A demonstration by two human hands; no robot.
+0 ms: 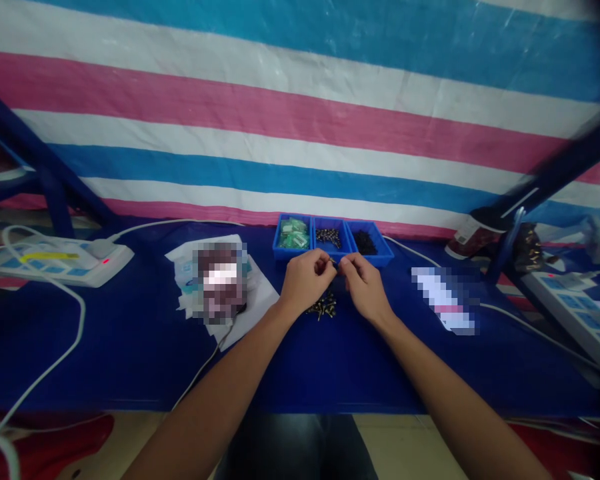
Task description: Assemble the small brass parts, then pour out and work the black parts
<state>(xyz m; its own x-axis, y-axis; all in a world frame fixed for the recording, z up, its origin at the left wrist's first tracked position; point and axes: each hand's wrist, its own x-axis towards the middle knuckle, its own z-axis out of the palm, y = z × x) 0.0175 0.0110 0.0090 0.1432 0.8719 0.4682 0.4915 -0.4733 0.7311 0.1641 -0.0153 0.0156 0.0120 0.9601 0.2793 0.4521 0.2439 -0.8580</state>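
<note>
My left hand [307, 277] and my right hand [363, 280] meet fingertip to fingertip just in front of a blue divided tray [284, 253]. Both are closed in a pinch around something small and dark, too small to name. Under the left hand, a loose pile of small black and brass-coloured parts [324, 307] lies on the blue table [340, 367]. The tray's left compartment holds green-and-white packets [294, 235]. In its middle compartment are small dark and brassy parts [329, 236], and the right one holds small black pieces [364, 243].
White papers [260, 287] lie left of my hands, partly under a blurred-out object [220, 280]. A blurred-out bright device [443, 300] with a cable is at the right. Power strips [105, 267] sit at both sides. A dark-lidded cup [473, 237] stands back right, before a striped sheet [300, 120].
</note>
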